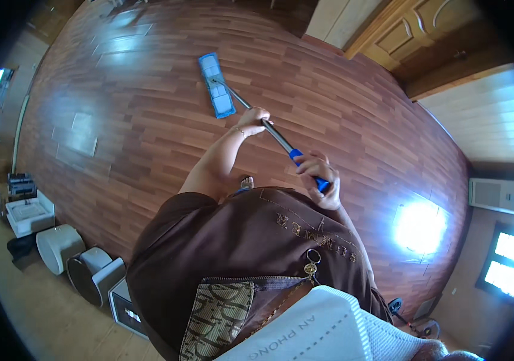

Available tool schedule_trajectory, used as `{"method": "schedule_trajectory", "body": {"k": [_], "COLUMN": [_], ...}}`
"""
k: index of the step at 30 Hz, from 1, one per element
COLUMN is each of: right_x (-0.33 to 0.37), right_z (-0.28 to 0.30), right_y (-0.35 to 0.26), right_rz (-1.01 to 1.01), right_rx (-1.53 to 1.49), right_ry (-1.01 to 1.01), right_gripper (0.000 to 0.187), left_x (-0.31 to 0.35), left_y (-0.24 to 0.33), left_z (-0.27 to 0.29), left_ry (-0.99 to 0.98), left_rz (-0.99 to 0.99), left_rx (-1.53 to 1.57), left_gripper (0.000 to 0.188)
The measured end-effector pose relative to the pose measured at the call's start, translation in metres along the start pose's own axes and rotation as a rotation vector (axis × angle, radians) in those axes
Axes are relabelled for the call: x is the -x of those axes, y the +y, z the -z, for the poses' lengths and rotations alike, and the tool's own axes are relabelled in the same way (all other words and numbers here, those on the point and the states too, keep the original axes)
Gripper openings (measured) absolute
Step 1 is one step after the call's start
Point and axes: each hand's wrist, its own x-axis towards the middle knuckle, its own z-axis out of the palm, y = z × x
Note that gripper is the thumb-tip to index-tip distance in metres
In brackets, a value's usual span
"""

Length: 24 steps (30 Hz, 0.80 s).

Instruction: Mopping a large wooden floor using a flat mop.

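Note:
A flat mop with a light-blue rectangular head (219, 95) lies on the wood-plank floor ahead of me. Its metal pole (278, 136) slants from the head back toward my body and ends in a blue grip (296, 155). My left hand (253, 120) is closed around the metal pole, at the end of an outstretched arm with a thin bracelet at the wrist. Closer to my body, my right hand (319, 175) wraps round the blue grip near the pole's upper end. The mop head appears to rest flat on the planks.
Wooden doors (413, 36) stand at the far right. Along the left wall are a white sink-like box (30, 213), a white rounded container (59, 248) and a round dark-faced item (88, 280). Bright window light reflects off the floor (419, 227) at right. A white appliance (498, 195) hangs by the right wall.

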Motion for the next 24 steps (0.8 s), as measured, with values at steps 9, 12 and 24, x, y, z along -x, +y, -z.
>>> {"method": "schedule_trajectory", "body": {"k": [9,12,24], "right_x": [-0.021,-0.028,-0.006], "right_z": [-0.06,-0.067,-0.043], "right_y": [0.014,0.005,-0.03], "right_rz": [0.024,0.002,-0.192], "right_rx": [-0.156,-0.192,-0.357], "right_ry": [-0.328,-0.372,-0.28], "right_gripper": [0.008,0.008,0.008], "left_x": [0.106,0.135,0.165], "left_y": [-0.04,-0.036,0.007], "left_z": [0.054,0.07,0.06], "left_ry": [0.251,0.276,0.163], "left_rz": [0.144,0.197,0.249], "left_rx": [-0.061,-0.188,-0.131], "left_gripper": [0.039,0.036,0.034]}}
